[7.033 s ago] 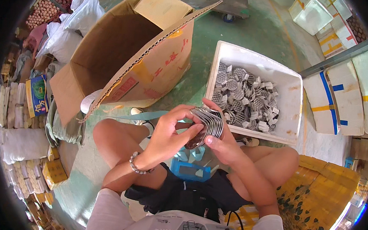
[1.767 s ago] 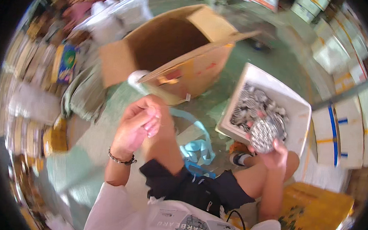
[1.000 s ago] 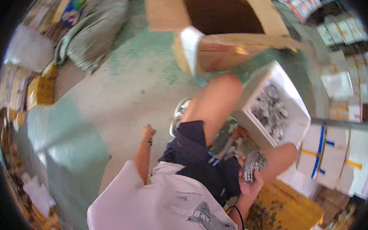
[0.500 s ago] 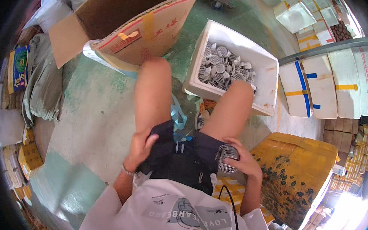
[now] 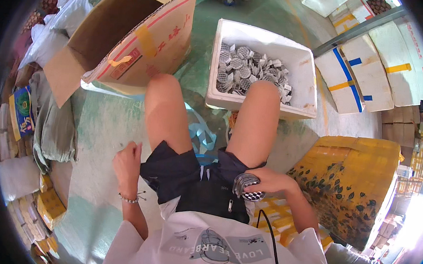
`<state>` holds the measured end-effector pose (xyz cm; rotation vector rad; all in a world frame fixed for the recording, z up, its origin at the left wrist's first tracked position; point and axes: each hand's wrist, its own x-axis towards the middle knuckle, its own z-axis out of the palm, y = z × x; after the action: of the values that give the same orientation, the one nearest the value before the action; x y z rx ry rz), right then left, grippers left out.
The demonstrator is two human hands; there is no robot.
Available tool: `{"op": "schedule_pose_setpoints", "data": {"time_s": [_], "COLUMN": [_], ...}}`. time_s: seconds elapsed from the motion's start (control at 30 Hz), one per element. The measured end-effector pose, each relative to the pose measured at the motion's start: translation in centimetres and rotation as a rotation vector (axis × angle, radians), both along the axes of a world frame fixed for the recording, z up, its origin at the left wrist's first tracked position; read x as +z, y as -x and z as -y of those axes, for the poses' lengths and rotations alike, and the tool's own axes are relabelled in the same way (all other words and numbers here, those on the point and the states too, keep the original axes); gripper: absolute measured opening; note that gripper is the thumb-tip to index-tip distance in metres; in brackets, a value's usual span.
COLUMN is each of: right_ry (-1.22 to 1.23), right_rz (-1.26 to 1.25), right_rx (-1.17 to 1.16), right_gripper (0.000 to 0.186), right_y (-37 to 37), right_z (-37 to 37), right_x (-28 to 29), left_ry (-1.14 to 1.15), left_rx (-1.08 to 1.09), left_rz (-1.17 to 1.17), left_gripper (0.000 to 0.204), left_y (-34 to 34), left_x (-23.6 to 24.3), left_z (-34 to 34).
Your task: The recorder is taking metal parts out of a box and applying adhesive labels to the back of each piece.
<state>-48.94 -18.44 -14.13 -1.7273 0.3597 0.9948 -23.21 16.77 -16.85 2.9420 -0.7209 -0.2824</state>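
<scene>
My right hand (image 5: pixel 269 181) is closed round a stack of round silvery discs (image 5: pixel 245 186) with a dimpled pattern, held over my lap beside the right thigh. The stack is tilted and its discs fan apart slightly. Left of my left thigh, my left hand (image 5: pixel 126 168) hangs above the floor with its fingers curled together; whether anything is in them cannot be made out. Beyond my right knee stands a white foam box (image 5: pixel 304 83), partly filled with a heap of similar round discs (image 5: pixel 246 69), several with white tags. My right knee hides part of the heap.
A large open cardboard box (image 5: pixel 158 48) stands beyond my left knee. Blue strapping (image 5: pixel 202 137) lies between my legs. A yellow taped box (image 5: pixel 347 182) is at my right, with stacked white boxes (image 5: pixel 353 79) behind. Sacks (image 5: pixel 54 124) line the left side.
My left hand has left the left thigh and moved outward to the left, its fingers curling. My right hand has brought the disc stack inward, tilting it. The whole view has shifted slightly.
</scene>
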Motion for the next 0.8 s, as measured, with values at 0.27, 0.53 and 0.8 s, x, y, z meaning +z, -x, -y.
{"op": "schedule_pose_setpoints", "data": {"time_s": [0.27,0.53,0.8], "right_ry": [-0.417,-0.820,-1.049], "right_rz": [-0.022,0.067,0.556], "right_rx": [-0.674,-1.216,-1.442], "right_gripper": [0.067,0.073,0.068], "right_y": [6.2,9.6,10.6], "right_z": [5.0,4.9,7.3], "right_x": [-2.3,-7.8,-7.5], "left_ry": [0.586,0.597,0.842], "left_rx": [-0.747,-1.213,-1.286], "left_rz": [-0.298,-0.492,-0.637], "left_gripper": [0.049,0.025,0.018], "left_y": [6.7,8.1,14.1], "left_x": [-0.6,-5.4,-3.5], "left_z": [10.4,19.2,25.9]}}
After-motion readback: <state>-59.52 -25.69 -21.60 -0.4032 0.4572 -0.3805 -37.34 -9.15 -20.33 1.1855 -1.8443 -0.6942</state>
